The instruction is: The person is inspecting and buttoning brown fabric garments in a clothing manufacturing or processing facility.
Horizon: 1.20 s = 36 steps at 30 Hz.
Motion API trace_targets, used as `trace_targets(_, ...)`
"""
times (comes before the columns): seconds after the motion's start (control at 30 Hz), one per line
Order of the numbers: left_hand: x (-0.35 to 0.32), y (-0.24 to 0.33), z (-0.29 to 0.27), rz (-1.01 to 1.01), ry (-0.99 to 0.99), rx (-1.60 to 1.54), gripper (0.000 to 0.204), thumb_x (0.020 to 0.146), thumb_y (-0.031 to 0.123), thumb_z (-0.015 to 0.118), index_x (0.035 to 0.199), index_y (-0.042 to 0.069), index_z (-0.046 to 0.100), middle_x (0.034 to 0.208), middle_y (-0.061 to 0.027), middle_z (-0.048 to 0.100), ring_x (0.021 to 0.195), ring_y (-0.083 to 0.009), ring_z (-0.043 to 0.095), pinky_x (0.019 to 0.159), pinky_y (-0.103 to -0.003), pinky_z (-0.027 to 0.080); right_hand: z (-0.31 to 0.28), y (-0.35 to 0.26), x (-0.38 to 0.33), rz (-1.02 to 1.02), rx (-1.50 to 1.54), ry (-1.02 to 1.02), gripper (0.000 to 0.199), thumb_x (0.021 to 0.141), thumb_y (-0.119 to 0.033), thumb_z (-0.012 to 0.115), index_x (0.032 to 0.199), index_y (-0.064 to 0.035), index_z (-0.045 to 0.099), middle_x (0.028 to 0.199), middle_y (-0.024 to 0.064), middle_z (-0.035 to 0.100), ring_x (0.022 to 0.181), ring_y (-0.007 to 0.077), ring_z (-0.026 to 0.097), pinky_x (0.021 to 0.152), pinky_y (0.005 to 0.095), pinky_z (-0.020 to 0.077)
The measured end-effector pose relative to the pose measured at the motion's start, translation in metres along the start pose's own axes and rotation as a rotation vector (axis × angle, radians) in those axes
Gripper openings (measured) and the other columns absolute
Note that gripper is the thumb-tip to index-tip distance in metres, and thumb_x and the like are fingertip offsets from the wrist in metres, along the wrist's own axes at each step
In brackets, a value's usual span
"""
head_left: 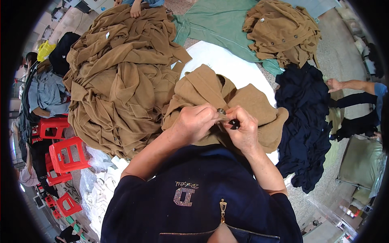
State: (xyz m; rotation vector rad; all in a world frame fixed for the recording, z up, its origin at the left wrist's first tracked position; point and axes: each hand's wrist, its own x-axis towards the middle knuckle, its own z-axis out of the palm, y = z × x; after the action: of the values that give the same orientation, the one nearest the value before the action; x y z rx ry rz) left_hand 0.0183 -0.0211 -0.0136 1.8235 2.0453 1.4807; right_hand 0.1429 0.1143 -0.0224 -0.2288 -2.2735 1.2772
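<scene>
The tan knit garment lies bunched on the white desk right in front of the person, between the big heap of the same tan garments and the dark navy pile, and both hands meet at its near edge. The left hand has its grip clenched on a fold of the knit beside a small round button, while the right hand pinches a small dark tool against the cloth. It looks soft, limp and fairly light, so it would sag and stretch if lifted by one corner; I judge it best taken by a gathered fold near the button
</scene>
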Motion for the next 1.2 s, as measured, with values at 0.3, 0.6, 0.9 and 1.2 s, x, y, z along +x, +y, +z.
trace_targets(0.3,-0.003,-0.023,-0.008,-0.415,-0.183,0.158,0.023,0.085,0.027,0.067,0.088,0.005,0.058,0.078,-0.0151,0.064,0.073,-0.0335,0.063,0.062,-0.041,0.048,-0.019,0.012,-0.019,0.065,-0.359,-0.087,0.032,0.073,0.001,0.066,0.103,-0.0070,0.055,0.104,0.0117,0.053,0.089,0.0312,0.062,0.071,0.0401,0.0515)
trace_targets(0.6,-0.062,-0.086,-0.061,-0.624,-0.518,-0.020,0.023,0.077,0.015,0.073,0.091,-0.001,0.062,0.093,-0.0109,0.061,0.090,-0.0264,0.059,0.082,-0.035,0.045,-0.043,0.047,-0.045,-0.154,-0.465,0.034,0.022,0.064,0.006,0.062,0.083,-0.0045,0.057,0.086,0.0084,0.058,0.079,0.0278,0.061,0.064,0.0358,0.0496)
trace_targets(0.9,-0.071,-0.070,-0.069,-1.042,-0.157,-0.718,0.013,0.087,0.019,0.070,0.093,0.010,0.063,0.083,0.0089,0.057,0.079,-0.0025,0.049,0.068,-0.021,0.040,0.011,0.073,-0.045,0.018,-0.718,-0.120,0.035,0.065,-0.010,0.075,0.090,-0.0056,0.052,0.093,0.0136,0.052,0.087,0.0322,0.055,0.073,0.0404,0.0489)
trace_targets(1.2,-0.073,-0.073,-0.073,-0.894,-0.186,-1.114,0.006,0.088,0.008,0.066,0.088,0.006,0.060,0.080,0.0052,0.060,0.071,-0.0048,0.055,0.066,-0.021,0.044,-0.011,0.078,-0.052,0.042,-0.478,-0.020,0.021,0.065,-0.005,0.064,0.084,-0.0049,0.055,0.086,0.0121,0.054,0.083,0.0323,0.057,0.070,0.0420,0.0487)
